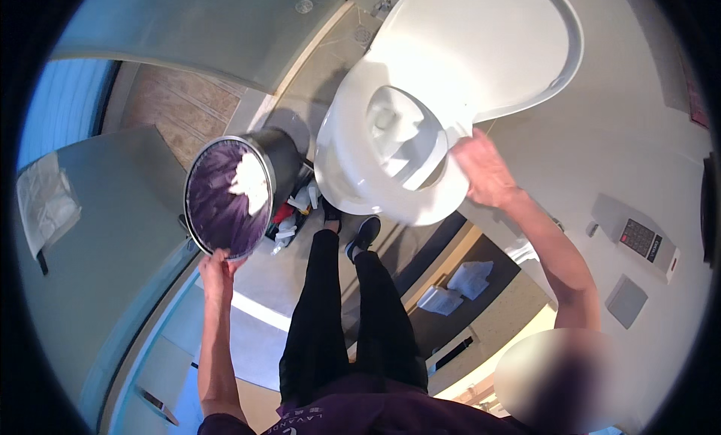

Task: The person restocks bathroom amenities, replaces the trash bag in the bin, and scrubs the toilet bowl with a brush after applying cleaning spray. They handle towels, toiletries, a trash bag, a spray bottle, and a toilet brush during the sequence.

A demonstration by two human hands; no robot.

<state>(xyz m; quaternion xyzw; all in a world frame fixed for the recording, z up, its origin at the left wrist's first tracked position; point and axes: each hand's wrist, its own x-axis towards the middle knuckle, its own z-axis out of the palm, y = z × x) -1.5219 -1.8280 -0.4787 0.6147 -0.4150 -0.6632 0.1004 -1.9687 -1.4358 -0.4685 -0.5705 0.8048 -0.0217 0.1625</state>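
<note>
My left hand [221, 269] grips the near rim of a round, dark trash bin [284, 159]. A purple liner [211, 192] covers its inside, and crumpled white paper [250, 182] lies in it. The bin is tilted with its mouth towards me. My right hand [484, 167], slightly blurred, has its fingers at the right edge of the white toilet seat [436, 207], which is partly raised over the toilet bowl [338, 170]. Behind it the toilet lid [495, 40] stands up. Whether the fingers are closed under the seat is hidden.
Spray bottles [304, 198] and a red item stand in a dark caddy by my feet. Folded white towels [470, 278] lie on a dark shelf at the right. Glass panels [124, 192] rise at the left, one with a white cloth [48, 201]. A control panel [648, 246] is on the right wall.
</note>
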